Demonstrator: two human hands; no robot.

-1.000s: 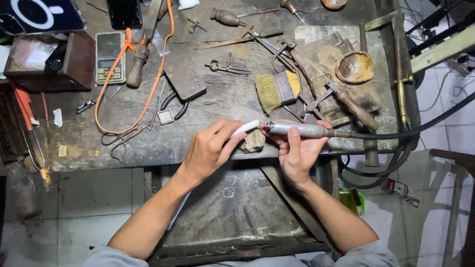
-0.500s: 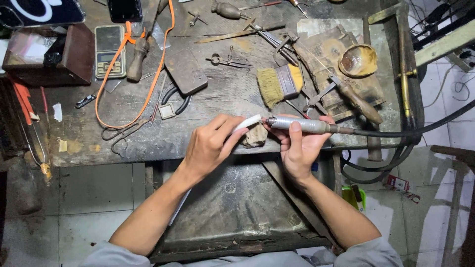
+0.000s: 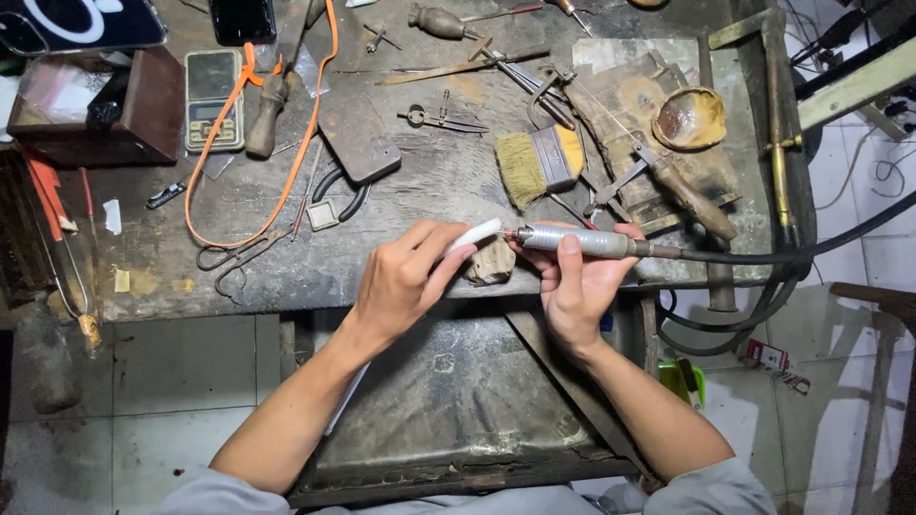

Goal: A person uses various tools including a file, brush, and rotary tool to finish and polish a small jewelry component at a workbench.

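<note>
Both hands are working right at the front edge of the cluttered surface (image 3: 382,267). The left hand (image 3: 405,281) has its fingers curled and pinching a small white curved piece (image 3: 474,235), most of it buried in the grip so only the tip pokes out toward the right. The right hand (image 3: 577,286) is wrapped around a silver rotary handpiece (image 3: 582,242), thumb laid over the top, fingers closed on the barrel. Its tip sits right at the end of the white piece, but the bit itself is too tiny to make out, so I can't say if it's actually touching. A thick black cable (image 3: 792,250) runs off the back of the tool and out of frame to the right. Just under the two hands there's a worn wooden peg (image 3: 491,262), half hidden behind the fingers. Further back sit a yellow brush (image 3: 536,164), a small pocket scale (image 3: 214,100) and an orange cord (image 3: 224,129), with stuff at the top edge cut off.
</note>
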